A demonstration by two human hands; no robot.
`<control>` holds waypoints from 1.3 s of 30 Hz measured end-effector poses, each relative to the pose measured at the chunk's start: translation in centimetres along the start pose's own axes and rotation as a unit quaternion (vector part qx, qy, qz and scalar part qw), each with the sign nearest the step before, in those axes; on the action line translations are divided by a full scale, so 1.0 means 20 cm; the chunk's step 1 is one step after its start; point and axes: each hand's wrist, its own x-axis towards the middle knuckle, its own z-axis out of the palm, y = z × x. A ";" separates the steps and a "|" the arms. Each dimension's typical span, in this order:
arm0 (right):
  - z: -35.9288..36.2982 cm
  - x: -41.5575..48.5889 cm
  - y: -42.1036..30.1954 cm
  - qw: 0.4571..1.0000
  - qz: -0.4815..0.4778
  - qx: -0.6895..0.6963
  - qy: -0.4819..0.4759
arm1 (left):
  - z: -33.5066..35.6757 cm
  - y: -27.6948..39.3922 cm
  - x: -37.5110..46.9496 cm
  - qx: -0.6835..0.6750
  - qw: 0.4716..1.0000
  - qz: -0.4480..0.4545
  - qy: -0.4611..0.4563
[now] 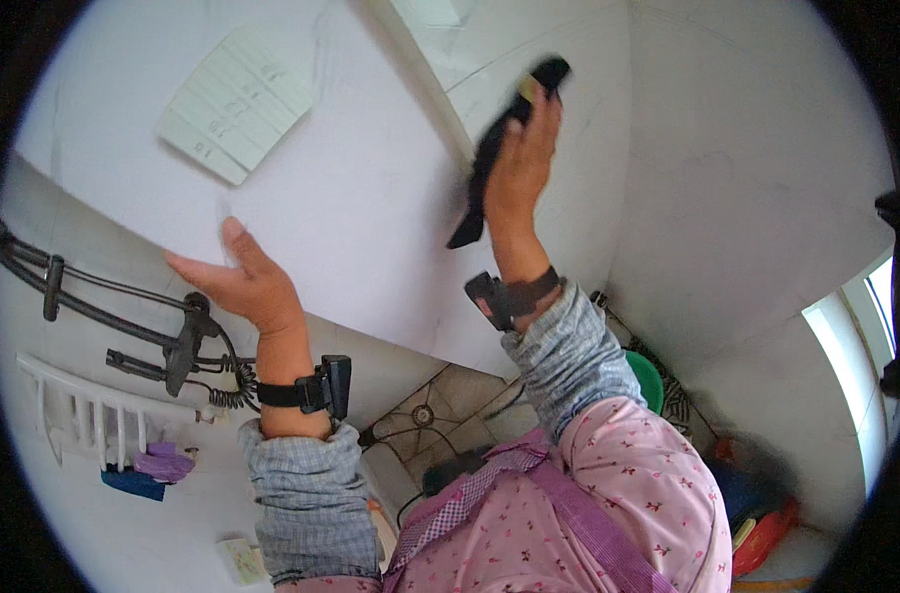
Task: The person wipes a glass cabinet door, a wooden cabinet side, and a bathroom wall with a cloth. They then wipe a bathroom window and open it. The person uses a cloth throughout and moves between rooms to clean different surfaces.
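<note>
My right hand (520,170) holds a black cloth (482,174) flat under its palm and fingers, at the side edge of a large smooth white panel (361,222). Hand and cloth are slightly blurred. Near the panel's lower left edge is my left hand (250,285), with thumb and fingers apart and nothing seen in it. Whether its fingertips touch the panel cannot be told. A pale label (236,104) with rows of writing is on the panel. Each wrist wears a black strap with a small device.
Black tubing (87,300) and a coiled cord (231,389) run along the left wall. Below them, purple cloth (165,462) and blue cloth (133,483) hang on a white rack (98,400). A green container (645,378) and a red container (765,537) stand low at the right, above tiled floor (465,393).
</note>
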 end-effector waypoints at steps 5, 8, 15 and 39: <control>-0.09 -0.11 0.07 0.999 0.040 -0.004 -0.025 | -0.01 0.02 0.00 -0.053 0.999 -0.001 -0.014; -0.22 -0.31 0.23 0.985 0.170 0.014 -0.008 | -0.01 0.04 0.01 -0.039 0.999 0.034 -0.008; -0.08 -0.15 0.00 0.998 0.066 -0.014 0.000 | 0.00 0.05 0.01 -0.003 1.000 0.026 0.004; -0.24 -0.82 0.41 0.978 0.203 -0.051 -0.025 | -0.01 0.02 0.01 0.005 0.999 0.035 -0.014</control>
